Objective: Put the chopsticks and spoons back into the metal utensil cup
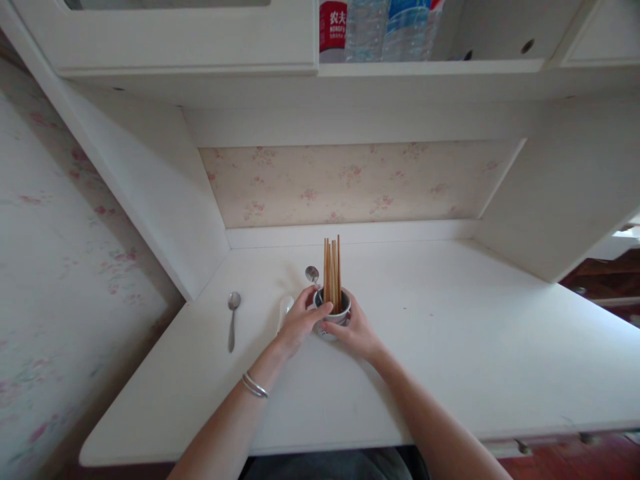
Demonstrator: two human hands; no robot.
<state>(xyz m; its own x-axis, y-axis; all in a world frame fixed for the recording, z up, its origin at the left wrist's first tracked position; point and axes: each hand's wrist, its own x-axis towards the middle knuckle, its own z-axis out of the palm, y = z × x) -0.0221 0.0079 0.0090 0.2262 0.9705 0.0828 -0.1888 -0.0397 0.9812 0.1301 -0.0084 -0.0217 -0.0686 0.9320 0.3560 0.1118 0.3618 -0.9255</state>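
Both hands are wrapped round a white cup (336,319) with a dark inside, in the middle of the white desk. My left hand (301,320) grips its left side, thumb across the front near the rim. On the right side, my right hand (356,328) is closed round the wall, its thumb at the front. Several wooden chopsticks (333,273) stand upright in the cup. A metal spoon (312,273) leans out of it to the left, bowl up. Part of the cup is hidden behind my fingers.
A white spoon (285,312) lies just left of my left hand, partly covered. Farther left lies a metal spoon (233,320). Above the white desk (450,347) runs a shelf holding plastic bottles (367,30). Side panels and a floral back wall (345,183) enclose the desk.
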